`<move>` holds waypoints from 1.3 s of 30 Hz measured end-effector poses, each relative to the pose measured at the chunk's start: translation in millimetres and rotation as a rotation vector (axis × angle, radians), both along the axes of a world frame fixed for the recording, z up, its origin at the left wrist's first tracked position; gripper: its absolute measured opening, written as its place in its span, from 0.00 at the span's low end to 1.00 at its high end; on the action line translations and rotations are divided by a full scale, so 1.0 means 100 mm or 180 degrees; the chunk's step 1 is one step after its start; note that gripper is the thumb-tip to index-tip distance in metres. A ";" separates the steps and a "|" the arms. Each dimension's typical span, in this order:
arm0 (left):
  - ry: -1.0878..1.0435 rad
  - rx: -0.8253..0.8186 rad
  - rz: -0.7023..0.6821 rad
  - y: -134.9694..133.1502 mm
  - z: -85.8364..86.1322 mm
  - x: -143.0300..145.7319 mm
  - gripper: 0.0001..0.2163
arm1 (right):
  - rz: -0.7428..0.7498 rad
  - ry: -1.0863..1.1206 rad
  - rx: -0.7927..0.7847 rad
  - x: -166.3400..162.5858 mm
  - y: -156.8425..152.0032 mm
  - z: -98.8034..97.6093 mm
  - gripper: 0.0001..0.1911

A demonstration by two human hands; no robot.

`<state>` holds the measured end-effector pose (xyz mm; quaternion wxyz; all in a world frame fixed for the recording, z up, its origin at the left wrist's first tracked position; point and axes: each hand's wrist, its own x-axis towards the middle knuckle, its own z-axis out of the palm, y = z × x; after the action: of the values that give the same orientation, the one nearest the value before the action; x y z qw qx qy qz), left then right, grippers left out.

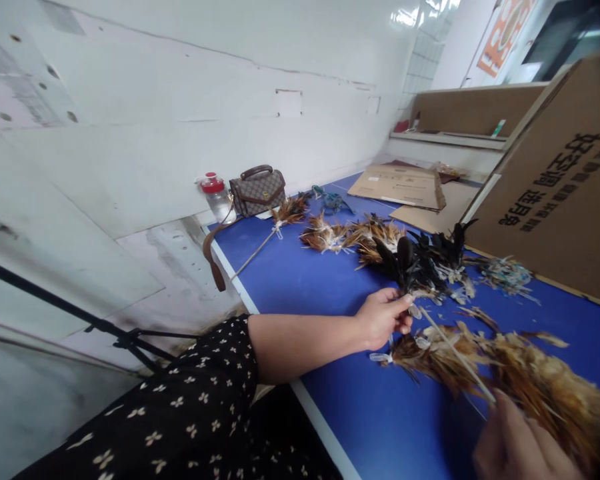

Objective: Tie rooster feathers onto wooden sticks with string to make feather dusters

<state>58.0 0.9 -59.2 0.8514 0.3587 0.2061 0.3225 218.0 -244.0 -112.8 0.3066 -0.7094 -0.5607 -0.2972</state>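
My left hand [384, 317] is closed in a pinch on the base of a bunch of black feathers [420, 263] lying on the blue table [305, 280]. My right hand [517, 443] shows blurred at the bottom right, closed on the near end of a thin stick [455, 353]. The stick runs up toward my left hand. Brown and tan feather bundles [525, 380] lie under the stick, close to both hands.
More brown feather bunches [350, 235] lie farther back, one on a long stick [260, 248]. A patterned handbag [258, 191] and a red-lidded jar [216, 197] stand by the white wall. A large cardboard box [555, 193] stands at the right, with flat cardboard [397, 187] behind.
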 end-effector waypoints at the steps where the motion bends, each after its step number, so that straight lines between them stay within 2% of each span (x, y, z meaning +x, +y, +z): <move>1: -0.0015 -0.0029 -0.0022 -0.01 0.01 0.00 0.28 | -0.0079 -0.0210 -0.0136 -0.10 0.01 0.07 0.29; 4: -0.0075 -0.0081 -0.0172 -0.03 0.05 0.00 0.22 | -0.0440 -0.0853 -0.0504 -0.39 0.05 0.29 0.29; 7: -0.0037 -0.0228 -0.0202 -0.03 0.10 0.00 0.15 | -0.0555 -0.1017 -0.0721 -0.54 0.08 0.46 0.32; 9: 0.0023 -0.0351 -0.0117 -0.03 0.11 0.01 0.12 | -0.0492 -0.0860 -0.0984 -0.53 0.08 0.53 0.29; 13: -0.0050 -0.0591 -0.0041 -0.04 0.07 0.07 0.14 | -0.0165 -0.0512 -0.1666 -0.41 0.07 0.57 0.25; 19: -0.0140 -0.0789 -0.0200 -0.01 0.01 0.15 0.12 | -0.0127 -0.0074 -0.1964 -0.39 0.19 0.59 0.25; 26: 0.0291 -0.0833 -0.0006 0.13 0.10 0.15 0.13 | 0.0161 0.0397 -0.2103 -0.70 0.56 0.73 0.27; 29: 0.0284 -0.0935 0.0008 0.18 0.14 0.14 0.11 | 0.0440 0.0495 -0.2170 -0.78 0.70 0.85 0.26; 32: 0.0175 -0.1083 -0.0224 0.20 0.16 0.14 0.08 | 0.0518 0.0611 -0.2547 -0.66 0.87 1.06 0.25; 34: 0.0194 -0.1129 -0.0300 0.21 0.16 0.15 0.08 | 0.0228 0.0550 -0.2613 -0.43 1.04 1.22 0.24; 36: 0.0249 -0.1069 -0.0285 0.22 0.14 0.17 0.09 | -0.0370 0.0274 -0.2589 -0.13 1.26 1.33 0.25; 38: 0.0302 -0.0953 -0.0251 0.23 0.11 0.20 0.08 | -0.1027 0.0184 -0.2414 0.19 1.52 1.35 0.24; 39: 0.0321 -0.0900 -0.0237 0.23 0.10 0.21 0.08 | -0.1254 0.0258 -0.2481 0.33 1.64 1.32 0.24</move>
<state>78.8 24.1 -49.5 0.8933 0.2584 0.2785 0.2401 250.7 -79.5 19.5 -0.0247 -0.8766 -0.4725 -0.0881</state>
